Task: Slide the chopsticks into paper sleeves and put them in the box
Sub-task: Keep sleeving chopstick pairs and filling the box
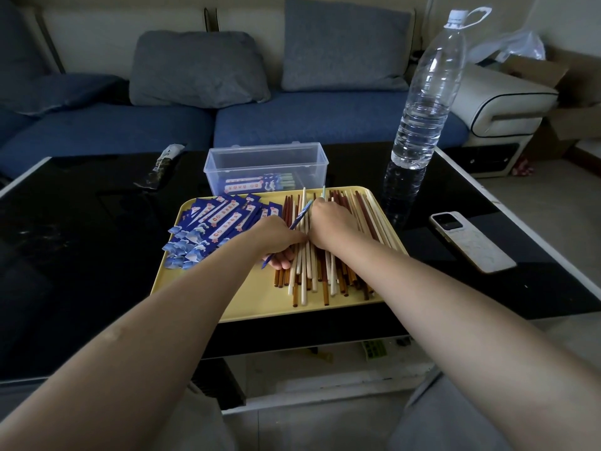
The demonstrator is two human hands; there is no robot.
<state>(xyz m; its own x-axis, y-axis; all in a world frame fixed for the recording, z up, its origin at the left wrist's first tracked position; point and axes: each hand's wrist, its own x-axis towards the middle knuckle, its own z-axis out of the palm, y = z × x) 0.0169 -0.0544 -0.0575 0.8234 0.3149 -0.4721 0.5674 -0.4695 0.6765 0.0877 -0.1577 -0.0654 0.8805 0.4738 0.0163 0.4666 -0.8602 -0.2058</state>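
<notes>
Your left hand [279,237] grips a blue sleeve [300,216]; your right hand [328,222] curls around chopsticks [309,275] heaped on the yellow tray [260,304]. The clear box [265,167] holds sleeved pairs.

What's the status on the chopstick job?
Left hand holds a blue sleeve; right hand on the loose chopsticks. Box holds a few sleeved pairs. Nothing blocking.
</notes>
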